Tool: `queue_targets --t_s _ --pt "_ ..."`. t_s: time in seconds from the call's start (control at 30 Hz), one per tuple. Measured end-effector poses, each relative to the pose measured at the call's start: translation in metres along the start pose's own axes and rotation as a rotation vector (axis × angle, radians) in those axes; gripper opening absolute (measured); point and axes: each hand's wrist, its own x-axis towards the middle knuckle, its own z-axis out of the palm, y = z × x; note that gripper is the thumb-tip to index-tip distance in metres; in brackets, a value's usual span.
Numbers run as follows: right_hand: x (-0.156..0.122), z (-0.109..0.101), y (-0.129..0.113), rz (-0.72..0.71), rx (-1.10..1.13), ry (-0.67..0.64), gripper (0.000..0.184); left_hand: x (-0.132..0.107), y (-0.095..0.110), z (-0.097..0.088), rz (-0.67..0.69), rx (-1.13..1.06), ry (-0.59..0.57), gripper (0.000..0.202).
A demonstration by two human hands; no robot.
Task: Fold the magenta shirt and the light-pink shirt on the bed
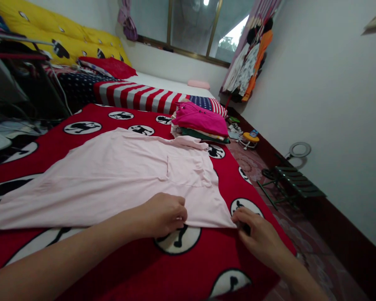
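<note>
A pale pink shirt [113, 175] lies spread flat on a red blanket with black-and-white round figures [188, 267]. My left hand [164, 215] rests on the shirt's near edge with its fingers curled and pinching the hem. My right hand [258, 234] pinches the shirt's near right corner between its fingertips. Both hands sit at the bed's front right part.
A stack of folded clothes with a magenta one on top [200, 121] sits beyond the shirt. A striped red-and-white cover [138, 94] and a yellow quilt [65, 37] lie farther back. Right of the bed are a small folding stool [296, 182], floor clutter and hanging clothes [250, 62].
</note>
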Motion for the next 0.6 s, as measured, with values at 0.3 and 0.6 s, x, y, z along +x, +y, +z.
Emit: queue_targets --t_s 0.3,0.6 --pt "0.061 0.009 -0.028 -0.173 0.145 0.081 0.024 0.049 -0.042 0.026 -0.193 0.151 0.329 0.056" --pt "0.22 0.004 -0.014 -0.093 -0.068 0.286 0.031 0.048 -0.049 0.045 -0.229 0.12 0.367 0.059"
